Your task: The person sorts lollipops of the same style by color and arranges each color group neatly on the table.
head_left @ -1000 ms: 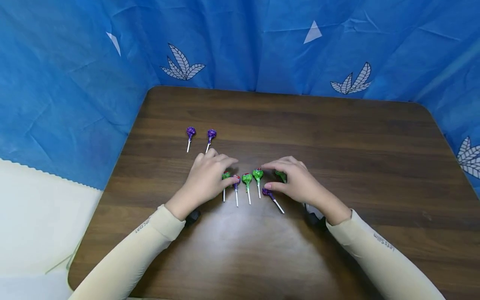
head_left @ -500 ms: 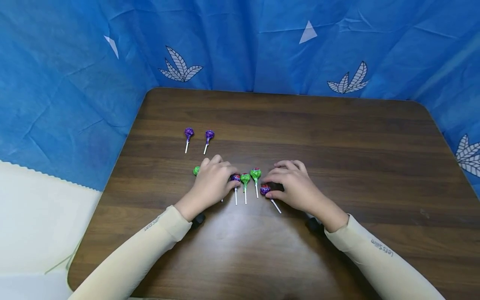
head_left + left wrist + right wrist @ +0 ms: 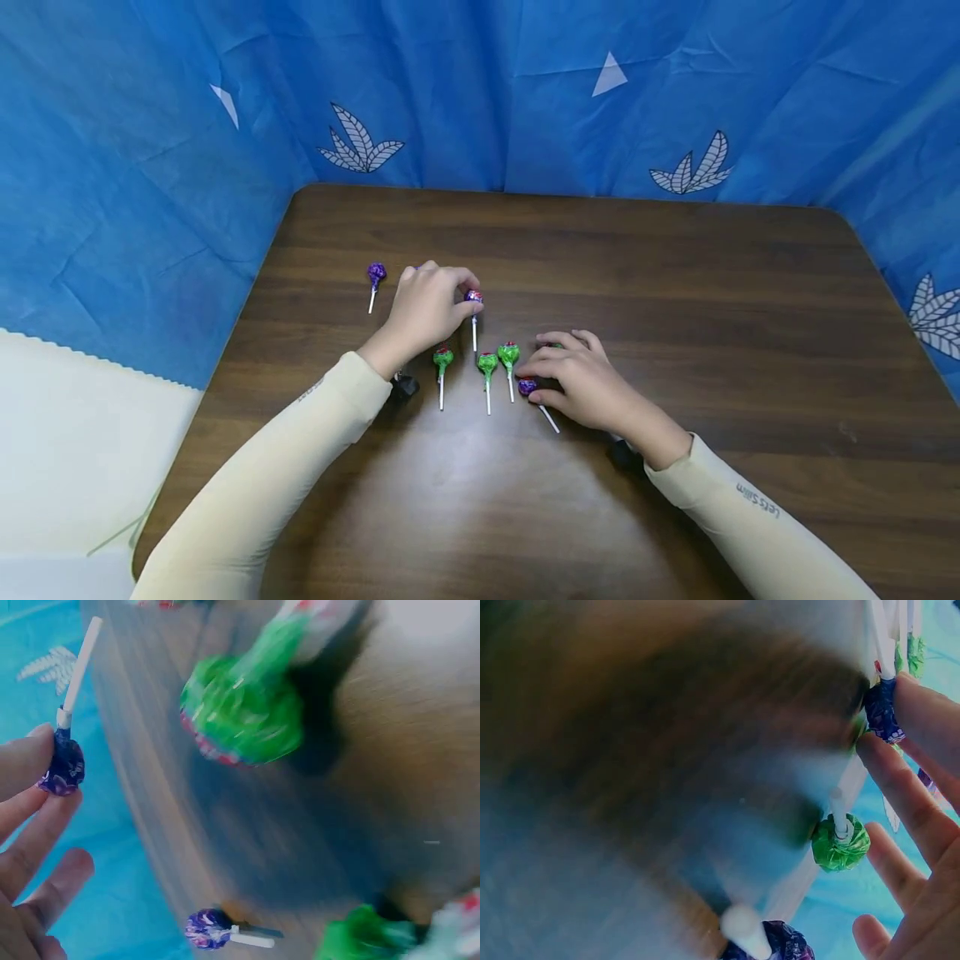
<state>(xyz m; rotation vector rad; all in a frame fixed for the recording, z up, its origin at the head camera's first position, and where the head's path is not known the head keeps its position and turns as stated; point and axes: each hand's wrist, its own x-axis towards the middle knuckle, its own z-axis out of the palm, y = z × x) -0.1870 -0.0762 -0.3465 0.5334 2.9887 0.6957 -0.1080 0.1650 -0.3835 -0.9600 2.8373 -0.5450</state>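
Note:
The left hand [image 3: 426,312] pinches a purple lollipop [image 3: 473,297] between thumb and fingers; the left wrist view shows this purple lollipop [image 3: 63,765] held by its head, stick pointing up. Around the head of another purple lollipop [image 3: 527,387], the right hand [image 3: 588,382] has its thumb and index finger; in the right wrist view they touch that purple lollipop [image 3: 883,711]. Between the hands lie two green lollipops, one [image 3: 487,363] beside the other [image 3: 508,353]. A third green lollipop [image 3: 443,358] lies below the left hand.
One purple lollipop [image 3: 377,272] lies at the upper left of the wooden table [image 3: 675,275]; another is mostly behind the left hand. A green one [image 3: 840,844] is near the right hand's fingers. A blue curtain [image 3: 465,100] hangs behind the table.
The left hand has taken hold of a purple lollipop from the row and moved it up, away from the green ones. The right hand has stayed almost in place, closing in round its purple lollipop.

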